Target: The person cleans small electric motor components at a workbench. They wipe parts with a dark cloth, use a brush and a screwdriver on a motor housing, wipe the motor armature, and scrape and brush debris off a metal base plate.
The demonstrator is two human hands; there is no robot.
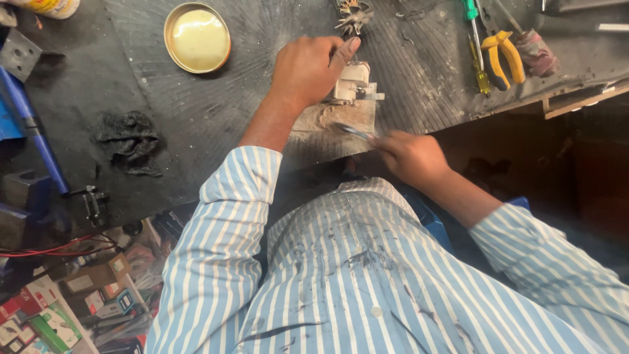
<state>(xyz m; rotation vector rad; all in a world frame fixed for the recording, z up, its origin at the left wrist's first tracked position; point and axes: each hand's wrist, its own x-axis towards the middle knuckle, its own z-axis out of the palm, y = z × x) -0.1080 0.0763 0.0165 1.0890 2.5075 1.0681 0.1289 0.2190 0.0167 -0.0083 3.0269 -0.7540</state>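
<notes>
Lighting even and moderately bright from above — the workbench (pixel 196 111) is clearly lit, with soft shadows. Lower right falls into deep shadow. The right hand (pixel 413 157) shows motion blur. Wide-angle bending at edges — no strong glare.

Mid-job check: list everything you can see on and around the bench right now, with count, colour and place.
Small part: one, off-white, on wooden block, bench centre.
Round tin: one, brass-coloured, top left.
Finned part: one, grey, top centre.
Pliers: one, yellow handles, top right.
Screwdriver: one, green-handled, beside pliers.
Rag: one, black, left.
Boxes: several, mixed colours, lower left.
Left hand: on the small part.
Right hand: gripping thin metal tool.
</notes>
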